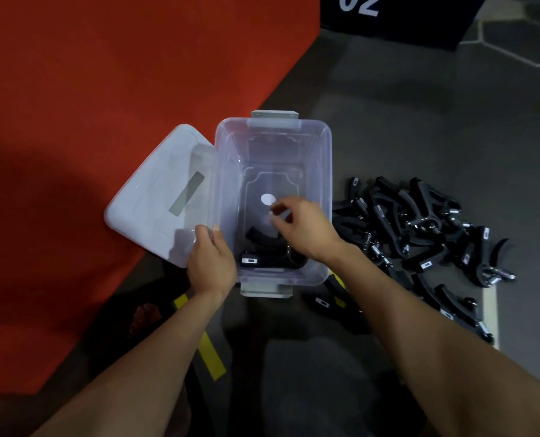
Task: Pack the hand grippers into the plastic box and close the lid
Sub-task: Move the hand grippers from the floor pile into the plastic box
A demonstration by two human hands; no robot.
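With the left hand (210, 263) gripping the plastic box (324, 171) rim, the empty, loosely curled right hand (300, 228) should fetch from the hand grippers (420, 225) piled right.

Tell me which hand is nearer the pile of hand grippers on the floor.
Right. The right hand hovers over the plastic box, beside the pile of hand grippers. The left hand grips the box's opposite wall, farther away.

I counted one clear plastic box (324, 171), one lid (155, 197) off beside its left edge, one hand gripper (270, 252) inside at its near end, and a tangled pile (420, 228) outside, too jumbled to count.
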